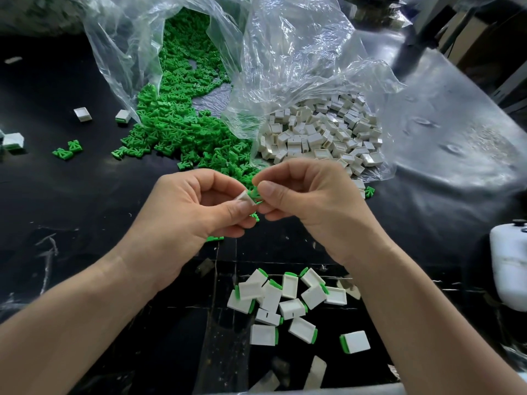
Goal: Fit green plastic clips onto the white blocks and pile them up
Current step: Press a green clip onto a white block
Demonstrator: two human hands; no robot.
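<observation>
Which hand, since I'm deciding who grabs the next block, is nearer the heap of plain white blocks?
Right. The right hand sits in front of the heap of plain white blocks, at its near edge; the left hand is farther off, to the left.

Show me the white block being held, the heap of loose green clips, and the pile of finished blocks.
white block (244,197): head view, its exposed white corner.
heap of green clips (176,129): head view, middle of the heap.
pile of finished blocks (271,297): head view, a white block mid-pile.
</observation>
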